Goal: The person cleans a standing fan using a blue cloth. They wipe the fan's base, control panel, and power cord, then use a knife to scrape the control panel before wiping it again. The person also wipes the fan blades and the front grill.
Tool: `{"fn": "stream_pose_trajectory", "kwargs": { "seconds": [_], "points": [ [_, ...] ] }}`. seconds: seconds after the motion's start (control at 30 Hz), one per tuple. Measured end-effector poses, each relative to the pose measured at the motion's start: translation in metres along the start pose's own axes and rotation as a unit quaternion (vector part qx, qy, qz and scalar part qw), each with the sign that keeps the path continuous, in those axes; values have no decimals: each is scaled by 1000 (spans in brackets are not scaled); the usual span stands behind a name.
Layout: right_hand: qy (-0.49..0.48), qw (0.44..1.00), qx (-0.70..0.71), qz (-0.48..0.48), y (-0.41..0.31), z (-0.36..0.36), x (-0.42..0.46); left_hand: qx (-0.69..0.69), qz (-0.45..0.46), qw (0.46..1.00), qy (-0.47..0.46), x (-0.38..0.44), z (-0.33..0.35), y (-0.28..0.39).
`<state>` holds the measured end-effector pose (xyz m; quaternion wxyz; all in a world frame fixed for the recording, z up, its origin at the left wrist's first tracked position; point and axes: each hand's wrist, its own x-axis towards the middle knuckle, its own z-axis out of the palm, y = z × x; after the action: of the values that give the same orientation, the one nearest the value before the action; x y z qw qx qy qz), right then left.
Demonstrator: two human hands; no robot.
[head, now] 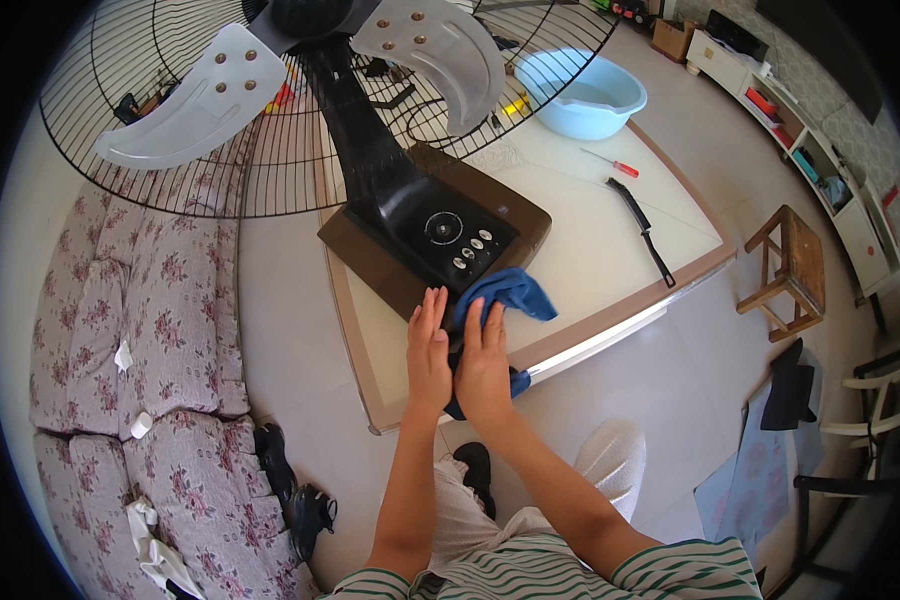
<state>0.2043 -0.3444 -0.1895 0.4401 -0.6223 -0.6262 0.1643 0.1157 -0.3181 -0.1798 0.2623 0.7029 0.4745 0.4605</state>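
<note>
An electric fan with a brown and black base (pixel 412 247) stands on the low table (pixel 607 315). Its grey blades (pixel 195 105) and black wire guard (pixel 285 187) show at the top, with round silver buttons on the base. My right hand (pixel 486 367) holds a blue cloth (pixel 517 289) at the near corner of the base; part of the cloth hangs over the table edge. Beside it, my left hand (pixel 429 356) lies with straight fingers against that corner; whether it grips anything is hidden.
A black long-handled brush (pixel 641 229) and a red-handled screwdriver (pixel 621 166) lie right of the fan. Behind them sits a light blue basin (pixel 592 105). A floral sofa (pixel 165 300) is at left, a wooden stool (pixel 795 262) at right. Black shoes (pixel 307 517) are by the sofa.
</note>
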Motion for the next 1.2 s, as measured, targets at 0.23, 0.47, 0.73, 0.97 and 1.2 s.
{"fn": "stream_pose_trajectory", "kwargs": {
  "seconds": [0.23,0.47,0.73,0.97,1.2],
  "points": [
    [-102,979,174,-42,0,-21,-36,-125,7,992,-5,-51,-17,9],
    [-148,928,342,-18,-32,-56,-9,-8,83,987,138,-87,-11,15],
    [-142,947,250,-141,-13,-49,64,49,18,979,195,-30,10,6],
    [23,942,-43,-332,11,-38,133,298,55,953,23,-5,7,15],
    [-18,989,-55,-136,72,-21,169,317,51,946,39,28,-9,-16]
  ]
}}
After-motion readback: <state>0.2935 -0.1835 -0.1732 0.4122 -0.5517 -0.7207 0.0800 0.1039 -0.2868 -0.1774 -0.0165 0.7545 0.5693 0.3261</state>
